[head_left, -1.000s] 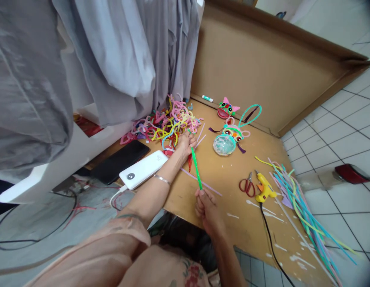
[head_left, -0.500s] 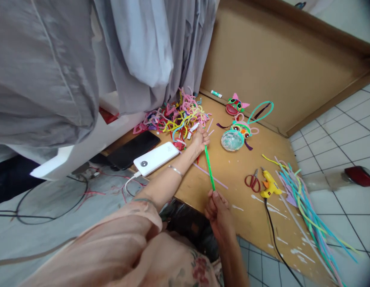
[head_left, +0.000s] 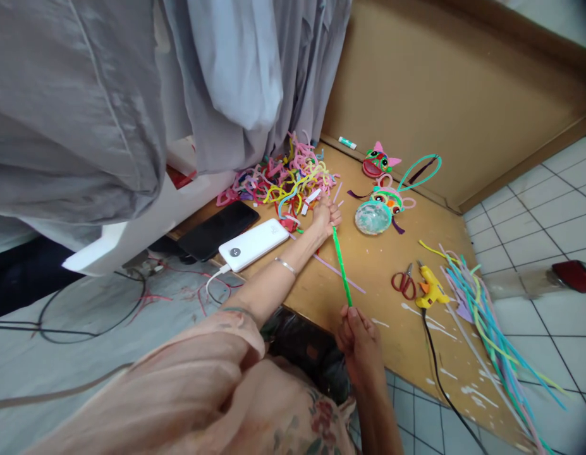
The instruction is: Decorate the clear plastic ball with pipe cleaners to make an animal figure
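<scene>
A bright green pipe cleaner (head_left: 342,265) is stretched straight between my two hands, over the near part of the brown table (head_left: 311,287). My left hand (head_left: 327,215), closed, grips its far end beside a heap of curled pipe cleaners (head_left: 293,177). Closer to my body, my right hand (head_left: 360,335) pinches the near end between thumb and fingers. Beneath the green one, a lilac pipe cleaner (head_left: 342,275) lies on the tabletop. Past my hands sit a clear bowl-like piece with a pipe-cleaner animal face (head_left: 373,218) and a smaller red and pink animal face (head_left: 377,163).
On the right lie red-handled scissors (head_left: 404,284), a yellow glue gun (head_left: 432,287) with a black cord, and a bundle of long pipe cleaners (head_left: 487,335). To the left are a white power bank (head_left: 255,245) and a black phone (head_left: 219,230). A glue stick (head_left: 347,143) rests at the back.
The view has shifted slightly, so the table's things appear a little further right and higher. Both hands still hold the green pipe cleaner taut, the right hand slightly closer to my body.
</scene>
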Motion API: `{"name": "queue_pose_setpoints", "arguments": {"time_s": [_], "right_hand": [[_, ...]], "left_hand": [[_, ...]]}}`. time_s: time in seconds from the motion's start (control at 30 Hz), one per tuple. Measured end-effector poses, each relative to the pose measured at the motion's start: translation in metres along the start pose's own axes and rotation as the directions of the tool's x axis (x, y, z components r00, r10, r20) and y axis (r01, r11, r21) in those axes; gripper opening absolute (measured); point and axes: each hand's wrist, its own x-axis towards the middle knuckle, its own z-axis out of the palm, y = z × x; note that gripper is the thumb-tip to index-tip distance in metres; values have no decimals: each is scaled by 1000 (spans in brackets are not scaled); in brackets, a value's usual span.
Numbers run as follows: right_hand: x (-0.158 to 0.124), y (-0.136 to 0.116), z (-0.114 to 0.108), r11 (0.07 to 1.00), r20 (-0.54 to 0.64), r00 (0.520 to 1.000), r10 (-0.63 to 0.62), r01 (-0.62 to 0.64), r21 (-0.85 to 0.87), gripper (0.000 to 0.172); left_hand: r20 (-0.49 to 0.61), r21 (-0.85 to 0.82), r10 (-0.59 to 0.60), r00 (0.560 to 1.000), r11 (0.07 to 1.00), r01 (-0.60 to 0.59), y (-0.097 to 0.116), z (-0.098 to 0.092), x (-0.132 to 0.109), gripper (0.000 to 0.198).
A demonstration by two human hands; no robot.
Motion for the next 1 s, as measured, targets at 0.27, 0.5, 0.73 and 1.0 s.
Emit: {"name": "queue_pose_setpoints", "arguments": {"time_s": [0.27, 0.5, 0.73, 1.0], "right_hand": [[-10, 2, -4, 999, -49, 998, -25, 23, -36, 49], [-17, 5, -10, 994, -86, 993, -80, 73, -80, 52], [-20, 11, -17, 950, -102, 981, -164, 130, -285, 50], [22, -3, -19, 740, -83, 888, -452, 321, -590, 44]], "left_hand": [[-18, -1, -3, 1000, 1000, 3, -1, 2, 1, 51], [-59, -45, 14, 998, 999, -17, -1, 2, 4, 51], [-34, 7, 37, 999, 999, -37, 6, -1, 5, 52], [27, 337, 436, 899, 843, -419, 16, -20, 36, 29]]}}
